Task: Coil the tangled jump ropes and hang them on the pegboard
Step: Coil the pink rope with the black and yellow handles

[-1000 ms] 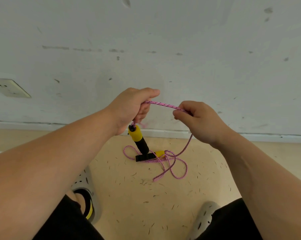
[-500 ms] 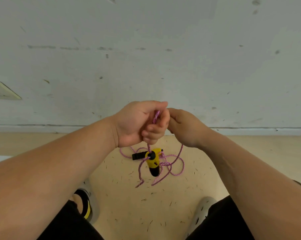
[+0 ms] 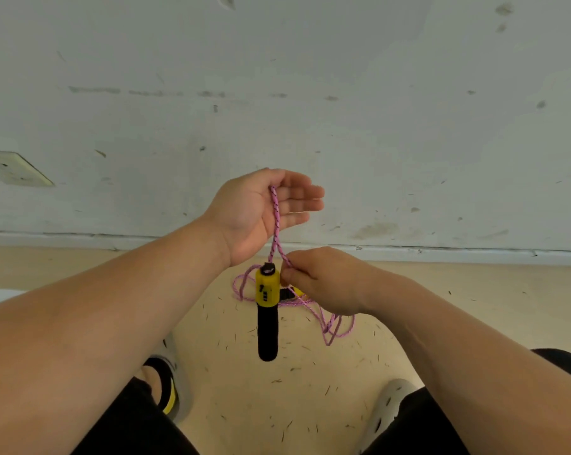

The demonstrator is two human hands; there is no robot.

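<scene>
- The left hand [image 3: 261,211] is raised in front of the wall, palm showing and fingers stretched out and relaxed. It grips nothing.
- A thin pink braided jump rope with dark flecks [image 3: 275,211] is draped over that hand between the thumb and the fingers. Two strands hang down from it.
- One strand ends at a cylindrical handle with a yellow plastic top and a black foam grip [image 3: 267,310]. The handle hangs upright in the air, clear of the floor.
- The right hand [image 3: 323,280] is lower, just beside the top of the hanging handle. Its fingers are curled and pinch the other strand.
- From the right hand the rope drops to the pale beige floor [image 3: 244,405], where the rest lies in loose tangled loops near the far edge, by the white skirting board [image 3: 441,252].
- A second yellow and black handle [image 3: 285,294] lies among those loops, mostly hidden behind the right hand.
- The scuffed white wall [image 3: 310,93] carries a white wall socket [image 3: 13,167] at its left.
- Two light perforated clogs [image 3: 389,408] show at the near edge of the floor, below black-clad legs.
</scene>
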